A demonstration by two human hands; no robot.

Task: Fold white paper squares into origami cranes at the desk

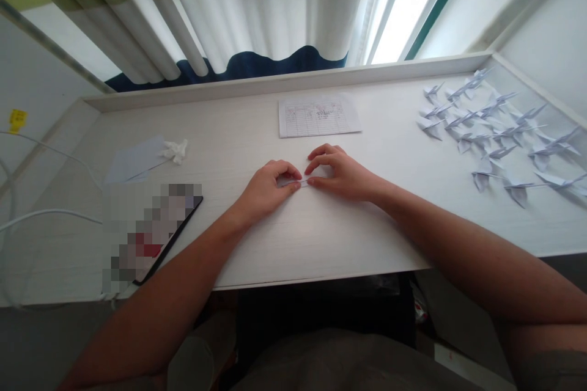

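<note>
A small folded piece of white paper (303, 183) lies between my hands, low over the middle of the white desk. My left hand (271, 186) pinches its left end between thumb and fingers. At the other end, my right hand (337, 174) has its thumb and index finger closed on the paper, with the remaining fingers curled above. Much of the paper is hidden by the fingertips, so its exact folded shape cannot be made out.
Several folded paper cranes (495, 128) stand at the right of the desk (247, 256). A printed sheet (318, 116) lies at the back. To the left are loose white sheets (137, 159), a crumpled tissue (175, 151), a blurred phone-like device (169, 238) and a white cable (55, 212).
</note>
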